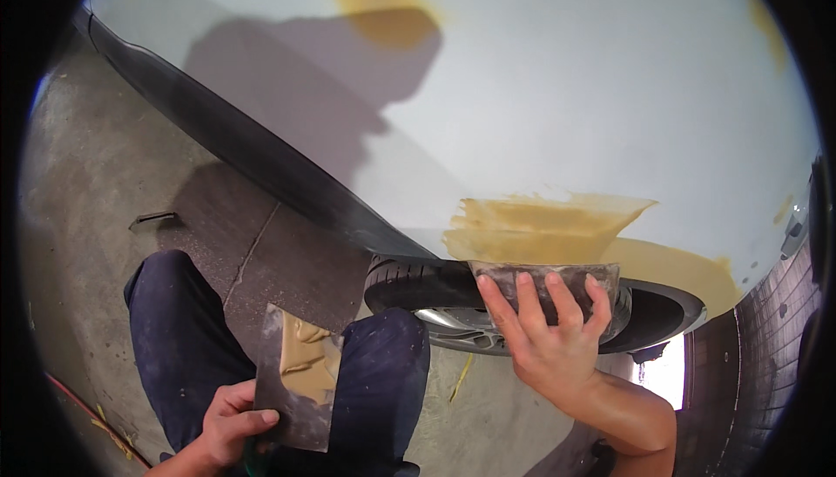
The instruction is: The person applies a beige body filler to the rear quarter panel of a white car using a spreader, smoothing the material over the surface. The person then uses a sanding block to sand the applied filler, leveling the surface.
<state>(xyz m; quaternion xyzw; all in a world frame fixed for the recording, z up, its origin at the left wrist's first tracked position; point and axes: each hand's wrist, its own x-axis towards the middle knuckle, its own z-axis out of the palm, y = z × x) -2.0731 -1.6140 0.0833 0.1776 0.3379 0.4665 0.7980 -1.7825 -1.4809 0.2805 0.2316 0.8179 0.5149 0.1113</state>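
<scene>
My left hand [231,425] grips a flat grey plate [296,420], tilted below the car, with a thick heap of tan paste [309,359] on it. With fingers spread along its face, my right hand [553,338] presses a wide, smeared scraper [610,294] against the lower edge of the white car panel [627,94], just above the wheel. A streaky yellow-tan patch [540,224] lies directly over the scraper's edge. A paler patch extends right along the wheel arch.
A black trim strip [218,128] runs along the panel above a tyre [392,290]. My bent knees [170,320] are below, on a concrete floor [87,216]. A small dark object [155,217] and a red hose [104,425] lie at left.
</scene>
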